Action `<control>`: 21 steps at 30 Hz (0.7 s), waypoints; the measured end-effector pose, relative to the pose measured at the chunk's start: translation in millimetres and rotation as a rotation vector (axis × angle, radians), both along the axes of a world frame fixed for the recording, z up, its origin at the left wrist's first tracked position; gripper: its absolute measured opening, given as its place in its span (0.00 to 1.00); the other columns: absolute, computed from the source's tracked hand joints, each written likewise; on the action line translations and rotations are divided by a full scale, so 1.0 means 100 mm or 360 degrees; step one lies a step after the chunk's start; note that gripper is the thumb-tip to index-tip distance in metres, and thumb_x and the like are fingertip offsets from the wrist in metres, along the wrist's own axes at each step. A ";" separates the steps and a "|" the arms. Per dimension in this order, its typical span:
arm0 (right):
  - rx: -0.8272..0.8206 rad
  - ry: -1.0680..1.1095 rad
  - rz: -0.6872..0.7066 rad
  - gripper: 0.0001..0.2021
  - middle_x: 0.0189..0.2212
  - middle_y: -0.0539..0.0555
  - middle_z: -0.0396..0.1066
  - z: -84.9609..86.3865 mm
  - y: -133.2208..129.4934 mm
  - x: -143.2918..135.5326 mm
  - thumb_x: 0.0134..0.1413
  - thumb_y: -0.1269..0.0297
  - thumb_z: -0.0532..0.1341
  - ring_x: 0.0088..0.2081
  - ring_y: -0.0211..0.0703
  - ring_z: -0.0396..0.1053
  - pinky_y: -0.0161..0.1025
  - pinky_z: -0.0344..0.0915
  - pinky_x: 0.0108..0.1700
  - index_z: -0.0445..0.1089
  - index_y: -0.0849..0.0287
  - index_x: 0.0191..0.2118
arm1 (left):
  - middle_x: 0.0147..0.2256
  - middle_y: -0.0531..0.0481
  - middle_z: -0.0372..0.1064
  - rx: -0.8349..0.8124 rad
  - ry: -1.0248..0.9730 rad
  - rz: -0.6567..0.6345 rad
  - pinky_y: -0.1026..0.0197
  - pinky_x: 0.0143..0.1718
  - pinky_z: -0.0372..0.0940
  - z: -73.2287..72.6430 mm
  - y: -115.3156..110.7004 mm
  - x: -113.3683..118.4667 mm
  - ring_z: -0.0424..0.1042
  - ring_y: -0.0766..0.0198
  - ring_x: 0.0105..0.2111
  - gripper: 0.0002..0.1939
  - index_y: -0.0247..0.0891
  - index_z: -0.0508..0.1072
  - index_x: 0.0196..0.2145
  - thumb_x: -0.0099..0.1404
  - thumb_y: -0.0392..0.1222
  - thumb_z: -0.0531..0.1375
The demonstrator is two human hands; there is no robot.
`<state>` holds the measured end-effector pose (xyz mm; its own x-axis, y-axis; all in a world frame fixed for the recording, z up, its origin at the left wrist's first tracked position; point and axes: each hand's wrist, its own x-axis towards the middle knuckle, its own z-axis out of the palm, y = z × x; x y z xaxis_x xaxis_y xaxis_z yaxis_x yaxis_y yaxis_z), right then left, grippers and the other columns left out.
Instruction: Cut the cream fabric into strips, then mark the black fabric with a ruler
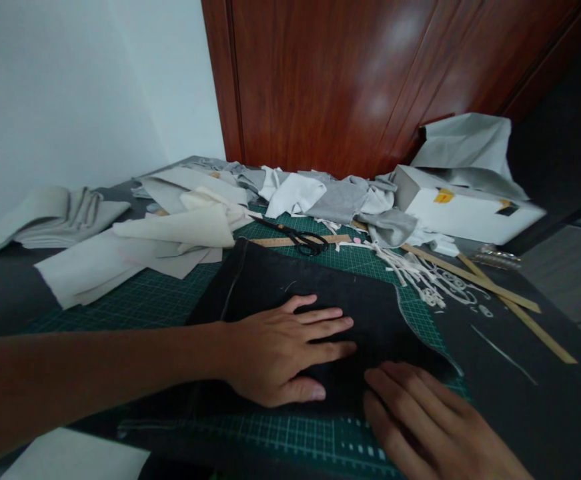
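A dark cloth piece (335, 283) with pale stitched edges lies spread on a green cutting mat (280, 437). My left hand (283, 353) rests flat on the middle of the cloth, its fingers spread. At the cloth's near right edge, my right hand (420, 417) has its fingers bent and pressed together on the fabric; its thumb side is partly hidden. Just beyond the cloth lie black-handled scissors (307, 241), open a little, across a wooden ruler (270, 242).
Pale fabric or paper sheets (185, 227) and folded grey cloth (65, 217) lie at left. Grey and white scraps (340, 197) line the back. A white box (460, 210), white cords (420, 273) and crossed wooden strips (500, 290) are at right.
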<state>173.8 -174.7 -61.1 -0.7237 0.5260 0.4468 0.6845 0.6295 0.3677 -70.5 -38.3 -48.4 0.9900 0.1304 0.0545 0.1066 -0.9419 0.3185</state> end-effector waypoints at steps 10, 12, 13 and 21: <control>-0.0229 0.0230 -0.0010 0.22 0.39 0.50 0.83 -0.02 -0.12 -0.08 0.74 0.77 0.44 0.41 0.45 0.79 0.43 0.71 0.46 0.76 0.59 0.46 | 0.72 0.40 0.50 0.0049 -0.0012 0.0055 0.32 0.67 0.47 0.05 -0.09 -0.06 0.53 0.42 0.70 0.35 0.43 0.58 0.69 0.69 0.51 0.60; -0.0318 0.0264 -0.0031 0.21 0.38 0.52 0.82 -0.02 -0.09 -0.08 0.74 0.75 0.44 0.39 0.46 0.79 0.43 0.72 0.45 0.76 0.60 0.47 | 0.68 0.40 0.59 0.0122 -0.0029 0.0108 0.34 0.63 0.55 0.07 -0.07 0.03 0.61 0.41 0.65 0.28 0.43 0.65 0.64 0.69 0.50 0.60; -0.0372 0.0278 -0.0052 0.21 0.37 0.53 0.81 -0.02 -0.07 -0.09 0.75 0.74 0.44 0.38 0.46 0.78 0.43 0.72 0.44 0.75 0.61 0.48 | 0.64 0.42 0.65 0.0166 -0.0042 0.0137 0.36 0.60 0.58 0.07 -0.05 0.11 0.65 0.43 0.61 0.23 0.42 0.69 0.60 0.70 0.49 0.59; -0.0503 0.0336 0.0018 0.17 0.27 0.54 0.75 -0.08 0.01 -0.20 0.75 0.66 0.48 0.28 0.47 0.73 0.42 0.70 0.32 0.75 0.64 0.46 | 0.49 0.40 0.71 0.0377 -0.0236 0.0352 0.48 0.52 0.65 -0.08 0.14 0.74 0.70 0.51 0.50 0.10 0.35 0.72 0.46 0.70 0.40 0.56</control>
